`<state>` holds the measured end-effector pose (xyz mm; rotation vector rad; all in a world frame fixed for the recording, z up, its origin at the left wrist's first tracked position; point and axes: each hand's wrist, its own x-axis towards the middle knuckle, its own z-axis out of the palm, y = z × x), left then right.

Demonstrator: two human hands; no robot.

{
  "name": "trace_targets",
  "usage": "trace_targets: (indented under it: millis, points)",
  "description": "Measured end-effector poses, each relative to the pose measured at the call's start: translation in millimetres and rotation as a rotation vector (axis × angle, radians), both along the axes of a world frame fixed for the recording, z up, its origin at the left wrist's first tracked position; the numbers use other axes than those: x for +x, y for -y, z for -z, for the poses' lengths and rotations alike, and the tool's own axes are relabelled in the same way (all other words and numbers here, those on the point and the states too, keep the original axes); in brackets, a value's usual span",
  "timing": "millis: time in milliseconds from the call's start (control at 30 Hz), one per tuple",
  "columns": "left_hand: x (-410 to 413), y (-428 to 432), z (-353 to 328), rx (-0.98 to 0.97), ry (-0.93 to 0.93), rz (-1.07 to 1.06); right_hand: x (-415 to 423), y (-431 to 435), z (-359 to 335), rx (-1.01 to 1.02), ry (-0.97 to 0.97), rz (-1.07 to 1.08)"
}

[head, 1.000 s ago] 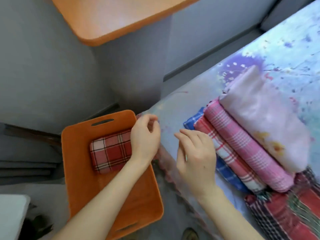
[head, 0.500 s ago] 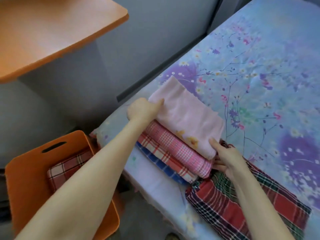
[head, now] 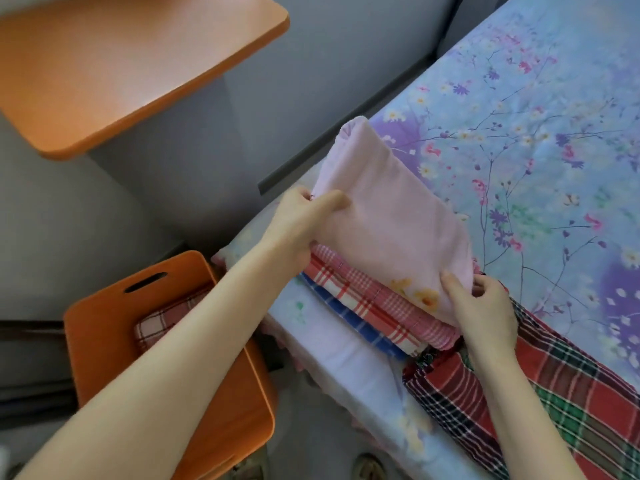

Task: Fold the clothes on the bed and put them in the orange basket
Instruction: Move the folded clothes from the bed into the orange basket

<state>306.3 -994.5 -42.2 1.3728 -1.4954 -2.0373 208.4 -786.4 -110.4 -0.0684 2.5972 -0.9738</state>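
The left hand (head: 298, 223) pinches 1 end of the folded pink cloth (head: 388, 216), the right hand (head: 481, 306) grips the other (3 checked cloths (head: 363, 306) lie underneath).

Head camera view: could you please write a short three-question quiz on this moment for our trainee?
1. True or false: the orange basket already holds a folded checked cloth.
2. Fill in: the red-green plaid cloth lies on the ___.
3. What do the left hand and the right hand both grip? A) pink cloth B) orange basket C) red-green plaid cloth
Key: 1 true; 2 bed; 3 A.
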Motion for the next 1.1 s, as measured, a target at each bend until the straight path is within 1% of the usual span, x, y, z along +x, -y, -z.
trace_targets:
  millis: [67,100,133,167,267,300,333,367,433,467,533,600,667,733,800,867,967,1033,1100]
  points:
    - [24.7,0.7,-4.6,0.114,-0.026,-0.108,19.0,-0.2,-11.4,0.256,-0.145,-0.037]
    - [35.1,3.2,-3.1,0.180,-0.033,-0.154,27.5,-1.5,-15.6,0.315,-0.157,-0.045]
    - [48.3,6.8,-1.8,0.257,-0.038,-0.198,38.1,-1.4,-20.2,0.311,-0.101,-0.051]
    - [66.3,13.3,0.6,0.330,-0.042,-0.239,49.3,4.2,-23.0,0.210,0.043,-0.063]
    - [123.8,25.4,9.0,0.484,-0.050,-0.334,88.2,28.6,-34.1,-0.379,0.681,0.058]
    - [147.7,30.2,12.8,0.506,-0.055,-0.347,101.6,38.2,-33.4,-0.497,0.775,0.087]
    - [169.0,34.0,18.5,0.512,-0.058,-0.331,112.9,46.3,-31.7,-0.582,0.780,0.079]
    - [195.2,38.9,23.1,0.496,-0.044,-0.314,129.3,57.4,-30.8,-0.604,0.714,0.030]
    - [237.8,44.3,37.9,0.405,0.039,-0.198,157.1,72.5,-32.0,-0.619,0.577,-0.132]
    - [263.6,47.7,50.3,0.333,0.113,-0.152,176.2,83.9,-28.5,-0.594,0.550,-0.221]
    - [304.0,46.3,77.4,0.263,0.255,-0.207,208.3,104.2,-7.7,-0.441,0.519,-0.392]
    - [336.7,35.7,116.9,0.254,0.354,-0.320,233.5,117.9,33.7,-0.208,0.434,-0.537]
    - [361.5,17.7,163.6,0.291,0.411,-0.368,262.2,129.6,85.7,-0.006,0.356,-0.632]
    - [365.8,-3.7,204.5,0.299,0.503,-0.394,282.7,133.3,127.3,0.162,0.270,-0.682]
    - [363.2,-16.2,239.8,0.289,0.665,-0.492,298.7,136.6,158.9,0.332,0.204,-0.713]
    - [360.1,-23.3,272.5,0.326,0.812,-0.536,310.7,144.4,187.1,0.460,0.206,-0.730]
    - [360.9,-34.9,311.1,0.297,0.799,-0.478,312.7,153.1,220.7,0.565,0.240,-0.748]
    - [364.1,-37.9,332.1,0.261,0.867,-0.445,309.5,153.7,244.0,0.612,0.253,-0.763]
    - [365.9,-37.8,347.6,0.195,0.887,-0.392,304.5,149.4,261.7,0.658,0.229,-0.763]
